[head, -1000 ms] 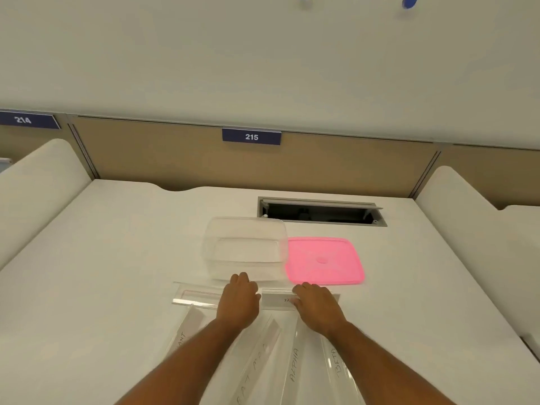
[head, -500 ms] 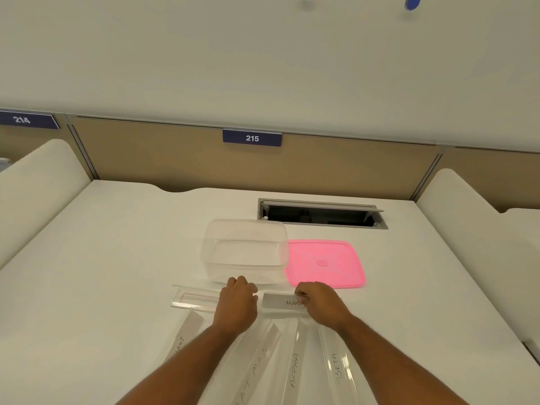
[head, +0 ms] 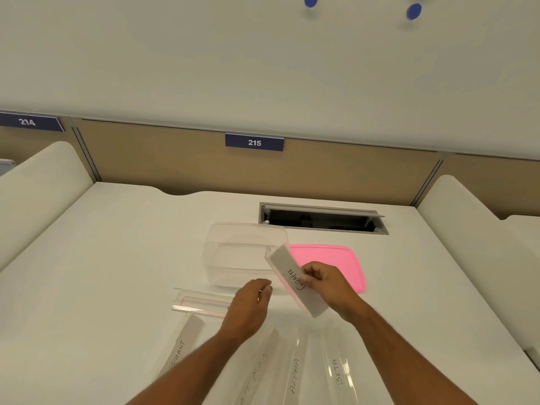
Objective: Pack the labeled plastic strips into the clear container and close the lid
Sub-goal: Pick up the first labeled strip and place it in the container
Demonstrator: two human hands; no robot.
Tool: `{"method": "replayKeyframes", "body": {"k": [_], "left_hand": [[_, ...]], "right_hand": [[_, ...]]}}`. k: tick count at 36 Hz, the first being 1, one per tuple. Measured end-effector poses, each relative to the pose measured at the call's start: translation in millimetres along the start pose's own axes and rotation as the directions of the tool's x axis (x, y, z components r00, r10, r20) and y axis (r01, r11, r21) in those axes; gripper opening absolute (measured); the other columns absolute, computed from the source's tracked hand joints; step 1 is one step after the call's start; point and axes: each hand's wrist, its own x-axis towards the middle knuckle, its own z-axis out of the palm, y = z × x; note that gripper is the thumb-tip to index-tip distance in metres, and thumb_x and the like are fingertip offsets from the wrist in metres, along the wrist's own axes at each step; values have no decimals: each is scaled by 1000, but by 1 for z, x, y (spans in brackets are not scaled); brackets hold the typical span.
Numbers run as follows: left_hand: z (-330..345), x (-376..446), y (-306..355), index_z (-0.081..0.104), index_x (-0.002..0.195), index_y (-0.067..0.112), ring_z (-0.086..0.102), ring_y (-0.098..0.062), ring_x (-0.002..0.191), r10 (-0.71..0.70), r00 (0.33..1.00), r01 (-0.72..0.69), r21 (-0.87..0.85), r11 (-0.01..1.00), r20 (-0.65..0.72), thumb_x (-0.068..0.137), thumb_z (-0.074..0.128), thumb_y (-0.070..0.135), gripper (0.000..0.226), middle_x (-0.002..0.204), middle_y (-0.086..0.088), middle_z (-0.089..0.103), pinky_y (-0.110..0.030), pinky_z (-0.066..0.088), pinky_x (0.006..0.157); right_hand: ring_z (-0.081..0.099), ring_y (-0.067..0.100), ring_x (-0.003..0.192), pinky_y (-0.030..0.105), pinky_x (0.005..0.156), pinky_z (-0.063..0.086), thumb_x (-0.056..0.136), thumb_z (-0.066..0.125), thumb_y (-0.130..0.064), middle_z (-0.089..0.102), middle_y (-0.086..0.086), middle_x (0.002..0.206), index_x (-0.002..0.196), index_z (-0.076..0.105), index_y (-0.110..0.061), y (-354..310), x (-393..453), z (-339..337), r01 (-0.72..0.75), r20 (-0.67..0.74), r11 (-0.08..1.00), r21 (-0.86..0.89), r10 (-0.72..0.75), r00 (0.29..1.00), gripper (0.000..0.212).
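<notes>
White desk (head: pixel 117 273) at frame center: labeled strip (head: pixel 295 280) is gripped tilted by right hand (head: pixel 325 283) beside clear container (head: pixel 245 252), pink lid (head: pixel 330 258) behind; left hand (head: pixel 248 302) is held loosely open, empty.

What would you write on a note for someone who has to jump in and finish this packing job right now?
Right hand: holds one labeled strip lifted and tilted, its far end over the near right corner of the clear box.
Left hand: empty, fingers loosely curled, low over the table.
Box: open, nothing in it yet.
Pink lid: flat on the table, right of the box.
Other strips: one with a red outline lies crosswise near the box; the Alpha strip, the Beta strip and two more lie nearer the person.
Done: first strip picked up.
Left: put every strip in, then press the lid on.
</notes>
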Motion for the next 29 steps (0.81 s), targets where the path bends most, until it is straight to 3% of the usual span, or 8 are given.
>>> {"method": "replayKeyframes", "body": {"k": [6, 9, 13, 15, 22, 26, 29], "left_hand": [[-2, -12, 25, 67, 106, 27, 63, -5, 95, 4, 999, 5, -164, 986, 50, 105, 37, 41, 33, 100, 13, 69, -30, 51, 86], [-3, -14, 30, 64, 121, 35, 62, 2, 103, 7, 996, 10, -199, 980, 86, 101, 39, 53, 37, 113, 19, 68, -24, 51, 89], [-4, -13, 32, 54, 134, 37, 61, -6, 111, 12, 994, 8, -174, 985, 113, 87, 52, 70, 57, 128, 18, 62, -32, 55, 93], [-6, -11, 32, 49, 137, 40, 60, -8, 111, 16, 994, -2, -125, 992, 106, 78, 59, 73, 68, 129, 20, 58, -29, 56, 92], [-21, 2, 28, 43, 140, 37, 59, -11, 105, 96, 989, -109, 117, 987, 117, 72, 69, 68, 79, 131, 15, 56, -19, 55, 86], [-37, 11, 31, 48, 136, 37, 60, -11, 102, 107, 983, -129, 148, 981, 148, 73, 75, 58, 72, 123, 14, 59, -21, 57, 84], [-54, 22, 29, 50, 135, 36, 60, -9, 102, 133, 976, -162, 167, 973, 174, 72, 77, 51, 71, 120, 13, 61, -23, 58, 83]], "right_hand": [[73, 18, 98, 35, 88, 58, 97, 63, -16, 77, -3, 104, 110, 70, -15, -2, -5, 14, -23, -71, 943, 331, 49, 996, 14], [72, 24, 102, 39, 87, 59, 97, 62, -12, 77, 3, 107, 114, 67, -11, -3, -8, 23, -33, -80, 868, 495, 83, 993, 18], [72, 28, 103, 40, 84, 60, 96, 61, -4, 75, 11, 112, 119, 63, -5, -6, -12, 34, -44, -70, 736, 676, 123, 990, 23], [72, 29, 104, 38, 79, 60, 95, 61, -1, 74, 12, 115, 122, 61, -5, -8, -12, 38, -56, -65, 675, 736, 152, 986, 27], [69, 32, 108, 43, 82, 61, 92, 63, 3, 74, 10, 116, 123, 61, -13, -12, -12, 45, -69, -50, 582, 810, 186, 981, 35], [71, 32, 104, 45, 83, 61, 92, 67, -4, 73, 14, 113, 123, 60, -11, -13, -10, 41, -89, -38, 641, 763, 181, 983, 33], [72, 33, 101, 46, 84, 61, 92, 69, -18, 73, 17, 109, 120, 57, -11, -15, -6, 32, -67, -128, 699, 712, 223, 966, 31]]}}
